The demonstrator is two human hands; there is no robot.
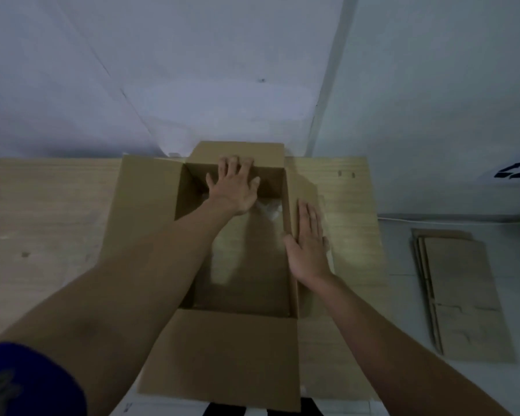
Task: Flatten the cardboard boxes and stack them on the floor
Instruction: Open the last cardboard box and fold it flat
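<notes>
Left hand (233, 187) lies flat, fingers spread and straight, fingertips pressing the far inner wall of the open cardboard box (231, 265); nothing gripped. Right hand (308, 244) also flat, fingers straight, resting on the box's right flap, thumb at the right wall's top edge. Box stands upright on the wooden table (42, 220), all 4 flaps folded outward, interior open between both hands. Stack of flattened boxes (463, 295) on the pale floor, right of the table, well apart from either hand.
</notes>
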